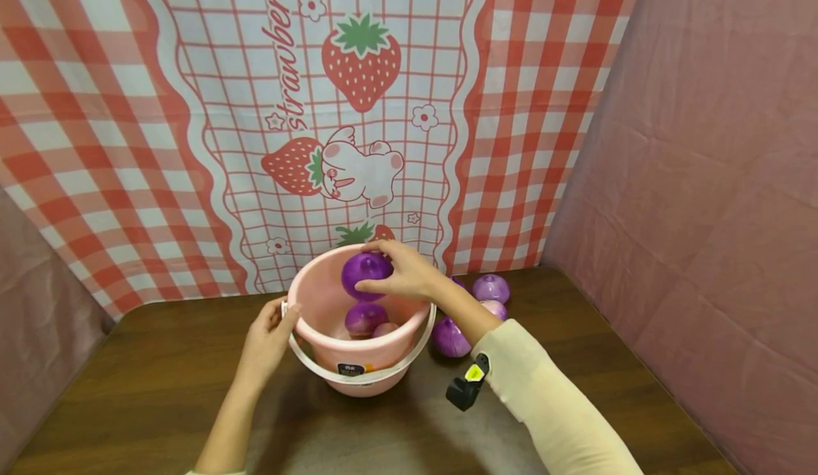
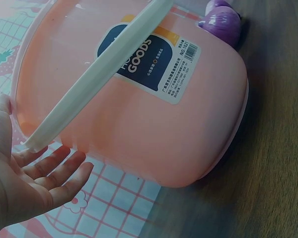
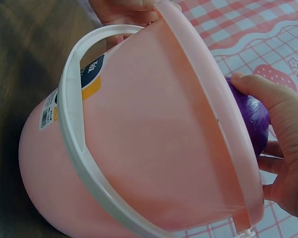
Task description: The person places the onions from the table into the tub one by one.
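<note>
A pink bucket (image 1: 361,361) with a white handle (image 1: 383,375) stands on the table. My left hand (image 1: 265,336) holds its left rim, thumb over the edge and fingers along the outside; in the left wrist view those fingers (image 2: 59,171) lie by the handle's end. My right hand (image 1: 405,269) grips a shiny purple onion (image 1: 364,273) at the bucket's mouth. In the right wrist view that onion (image 3: 253,119) is partly hidden by the rim. Inside the bucket lie another purple onion (image 1: 366,317) and a paler round thing (image 1: 385,329), half covered.
Right of the bucket, several purple onions, among them a lighter one (image 1: 491,288) and a darker one (image 1: 451,338), lie on the brown wooden table (image 1: 575,390), partly behind my right forearm. A strawberry-patterned cloth (image 1: 361,127) hangs behind, with pink curtains at the sides.
</note>
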Motion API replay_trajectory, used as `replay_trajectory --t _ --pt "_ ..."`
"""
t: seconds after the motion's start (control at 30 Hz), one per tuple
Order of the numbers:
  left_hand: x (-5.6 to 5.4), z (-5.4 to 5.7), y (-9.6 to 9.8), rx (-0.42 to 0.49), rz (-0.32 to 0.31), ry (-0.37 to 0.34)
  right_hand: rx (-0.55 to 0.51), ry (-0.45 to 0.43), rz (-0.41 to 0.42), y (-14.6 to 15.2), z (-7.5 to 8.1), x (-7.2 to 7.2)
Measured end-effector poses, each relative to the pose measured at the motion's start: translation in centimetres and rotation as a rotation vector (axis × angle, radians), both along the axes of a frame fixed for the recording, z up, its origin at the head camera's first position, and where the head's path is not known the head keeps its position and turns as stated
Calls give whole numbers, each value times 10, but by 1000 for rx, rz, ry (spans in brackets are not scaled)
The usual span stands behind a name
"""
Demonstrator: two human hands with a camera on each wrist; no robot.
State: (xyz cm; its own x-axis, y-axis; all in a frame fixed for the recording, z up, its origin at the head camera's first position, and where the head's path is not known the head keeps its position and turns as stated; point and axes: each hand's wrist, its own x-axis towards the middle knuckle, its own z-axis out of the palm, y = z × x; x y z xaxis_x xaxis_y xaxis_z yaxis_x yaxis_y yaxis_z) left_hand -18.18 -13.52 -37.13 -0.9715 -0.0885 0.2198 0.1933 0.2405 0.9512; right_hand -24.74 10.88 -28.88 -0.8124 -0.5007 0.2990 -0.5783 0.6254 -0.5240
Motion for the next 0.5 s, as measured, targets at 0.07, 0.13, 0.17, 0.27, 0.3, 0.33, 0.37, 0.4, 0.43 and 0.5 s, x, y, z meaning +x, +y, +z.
replay_trajectory --t 0.07,0.13,0.17,0.27,0.3,0.33,0.37,0.4,0.43,0.5 --pt "0 0 0 2 -2 3 3 2 -3 -1 0 0" --pt "0 0 0 7 -4 4 6 0 -7 -2 -1 0" --pt "0 0 0 11 -6 3 8 -3 -12 -2 -1 0" --pt "0 0 0 11 -5 1 10 -17 -21 -4 -2 -1" --pt "0 0 0 7 -4 1 10 -21 -22 -4 -2 -1" --pt "0 0 0 5 -4 1 10 -25 -26 -5 -3 -2" --pt "0 0 0 4 -2 1 10 -25 -26 -5 -3 -2" --pt "0 0 0 4 -3 3 9 -24 -25 -6 -4 -3" --pt "0 0 0 4 -2 2 9 -22 -27 -6 -5 -3" --pt "0 0 0 7 -2 5 10 -17 -29 -7 -5 -3"
